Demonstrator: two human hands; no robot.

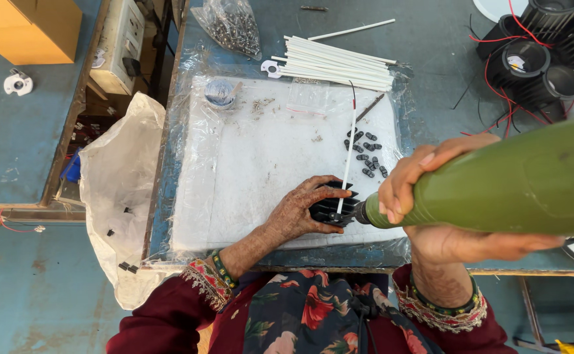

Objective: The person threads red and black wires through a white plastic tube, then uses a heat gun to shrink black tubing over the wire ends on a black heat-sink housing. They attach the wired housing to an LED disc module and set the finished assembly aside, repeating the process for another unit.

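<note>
Under the left hand [300,213], fingers [323,187] spread and pressed down over it: one black finned heat sink [331,208], lying on a white pad [247,164] wrapped in clear plastic. Touching the heat sink from the right: the nose of a green power screwdriver [510,187], its body clasped by the right hand [418,190], fingers curled shut around the barrel near the tip, palm beneath. Rising from the heat sink, between the two hands: one thin white sleeve [348,157] with a red and a black wire at its far end. Just beyond the fingertips: a scatter of small black screws [366,154]. Farther out on the pad: a small clear zip bag [307,98] and a round tin [220,93]. Past the pad's far edge: a bundle of white tubes [336,62] and a plastic bag of metal hardware [231,26]. Well to the right of the right hand: several black heat sink housings [539,62] with red wires. Left of the left hand, hanging off the blue table [431,33]: a white sack [120,190].
</note>
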